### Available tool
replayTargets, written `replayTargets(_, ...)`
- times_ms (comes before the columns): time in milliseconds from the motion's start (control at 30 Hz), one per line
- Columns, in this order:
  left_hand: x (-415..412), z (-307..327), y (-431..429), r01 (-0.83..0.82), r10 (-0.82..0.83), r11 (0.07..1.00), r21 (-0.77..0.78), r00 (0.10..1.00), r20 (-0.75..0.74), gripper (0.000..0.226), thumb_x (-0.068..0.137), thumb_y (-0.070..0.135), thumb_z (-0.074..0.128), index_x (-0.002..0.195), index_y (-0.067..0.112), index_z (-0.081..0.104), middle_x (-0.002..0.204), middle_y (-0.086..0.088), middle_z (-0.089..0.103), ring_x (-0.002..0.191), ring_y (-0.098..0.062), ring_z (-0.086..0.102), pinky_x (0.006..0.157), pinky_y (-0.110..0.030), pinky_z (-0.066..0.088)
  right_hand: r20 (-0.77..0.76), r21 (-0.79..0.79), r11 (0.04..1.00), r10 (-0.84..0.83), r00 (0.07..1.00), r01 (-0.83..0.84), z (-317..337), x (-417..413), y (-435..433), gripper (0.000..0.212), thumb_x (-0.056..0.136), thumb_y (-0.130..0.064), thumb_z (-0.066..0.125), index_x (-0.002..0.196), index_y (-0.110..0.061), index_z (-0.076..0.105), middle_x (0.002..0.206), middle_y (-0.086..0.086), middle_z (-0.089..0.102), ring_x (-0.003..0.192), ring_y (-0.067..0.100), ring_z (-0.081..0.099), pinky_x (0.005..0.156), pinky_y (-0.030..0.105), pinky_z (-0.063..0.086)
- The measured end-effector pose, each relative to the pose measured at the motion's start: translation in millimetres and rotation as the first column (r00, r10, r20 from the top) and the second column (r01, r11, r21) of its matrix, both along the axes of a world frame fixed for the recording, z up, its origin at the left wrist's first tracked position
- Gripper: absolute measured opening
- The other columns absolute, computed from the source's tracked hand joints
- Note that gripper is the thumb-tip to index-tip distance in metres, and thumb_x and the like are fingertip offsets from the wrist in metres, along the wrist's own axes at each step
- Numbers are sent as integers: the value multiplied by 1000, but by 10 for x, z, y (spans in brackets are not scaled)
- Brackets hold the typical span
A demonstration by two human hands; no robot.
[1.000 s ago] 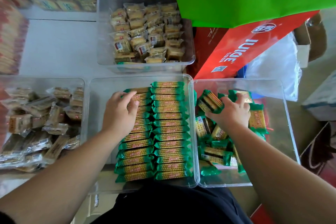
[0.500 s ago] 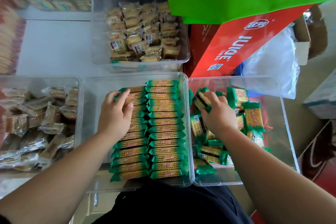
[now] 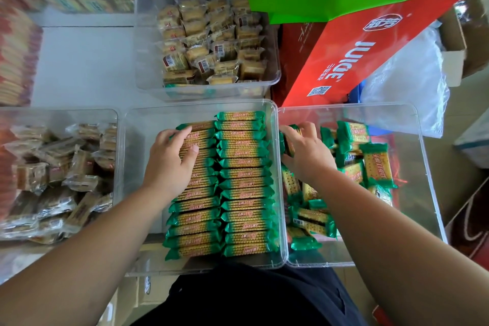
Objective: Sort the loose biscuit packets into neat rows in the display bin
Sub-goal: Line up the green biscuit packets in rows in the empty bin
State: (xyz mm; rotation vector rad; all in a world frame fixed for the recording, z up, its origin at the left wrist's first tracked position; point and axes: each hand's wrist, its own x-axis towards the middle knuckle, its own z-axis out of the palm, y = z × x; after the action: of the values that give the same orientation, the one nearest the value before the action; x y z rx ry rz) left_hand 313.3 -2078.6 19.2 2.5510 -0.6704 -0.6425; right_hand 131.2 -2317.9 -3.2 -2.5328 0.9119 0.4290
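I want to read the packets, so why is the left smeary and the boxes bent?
Head view: the left edge is blurred, smearing the red-striped packets; the middle is sharp, so print on the green-and-yellow biscuit packets shows. Head view: the wide lens bows the rim of the clear plastic display bin, and glare whitens the crumpled pale plastic bag.

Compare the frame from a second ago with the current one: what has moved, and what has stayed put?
The right hand, gripping one green packet, has carried it left to the wall shared with the display bin. The left hand still rests on the left row; both rows are unchanged.
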Motion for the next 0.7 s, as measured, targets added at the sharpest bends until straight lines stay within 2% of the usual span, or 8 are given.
replayTargets(167, -4, 19, -19, -2, 2, 1000, 3, 1000, -6, 50, 105, 39, 49, 152, 24, 45, 146, -5, 41, 136, -24, 40, 104, -31, 31, -23, 66, 994, 88, 996, -86, 10, -80, -16, 73, 72, -41, 82, 132, -40, 40, 150, 3, 19, 111, 36, 57, 74, 37, 53)
replayTargets(267, -6, 24, -15, -2, 2, 1000, 14, 1000, -9, 50, 105, 40, 48, 153, 25, 44, 147, -5, 40, 137, -23, 39, 104, -32, 31, 0, 191, 976, 106, 994, -104, -28, -223, 10, 78, 68, -49, 84, 131, -43, 38, 160, -5, 2, 129, 38, 47, 90, 44, 53)
replayTargets(367, -14, 30, -16, -4, 4, 1000, 8, 1000, -13, 51, 105, 41, 49, 153, 25, 43, 148, -5, 40, 137, -23, 39, 107, -35, 32, 53, 333, 942, 13, 998, -30, -26, -315, 18, 49, 79, -47, 76, 121, -44, 50, 164, -16, -4, 143, 35, 34, 104, 48, 47)
replayTargets(433, -13, 26, -14, -6, 6, 1000, 9, 1000, -9, 51, 104, 41, 49, 153, 26, 44, 148, -4, 40, 137, -23, 39, 109, -36, 33, 118, 323, 946, -64, 991, 22, -20, -333, 26, 21, 90, -45, 68, 108, -37, 60, 166, -12, 5, 142, 31, 37, 105, 46, 44)
replayTargets(500, -12, 16, -11, -11, 11, 1000, 7, 1000, -3, 50, 105, 41, 49, 153, 26, 44, 148, -4, 40, 137, -23, 39, 108, -36, 33, 161, 270, 962, -83, 983, 37, -23, -318, 45, 17, 94, -46, 64, 99, -30, 64, 165, -5, 14, 140, 31, 41, 103, 44, 44)
replayTargets(567, -17, 4, -8, -14, 14, 1000, 0, 1000, 10, 49, 106, 39, 47, 153, 25, 44, 148, -4, 41, 137, -22, 40, 107, -33, 31, 146, 226, 973, -89, 985, 55, -32, -270, 57, 19, 92, -44, 69, 88, -27, 62, 164, -1, 19, 127, 32, 54, 93, 40, 51)
replayTargets(633, -22, -11, -2, -20, 20, 1000, -12, 1000, 14, 48, 107, 36, 44, 154, 24, 44, 148, -4, 41, 136, -22, 40, 105, -29, 29, 92, 174, 982, -96, 991, 79, -38, -200, 54, 29, 84, -44, 77, 79, -26, 55, 162, 0, 21, 94, 26, 67, 75, 35, 55)
replayTargets(700, -22, -30, 11, -16, 16, 1000, -27, 1000, 13, 46, 108, 33, 43, 154, 24, 44, 147, -4, 42, 135, -22, 41, 104, -28, 29, 18, 149, 980, -136, 990, 132, -35, -145, 60, 36, 77, -41, 81, 78, -23, 50, 160, 2, 21, 69, 17, 61, 61, 31, 48)
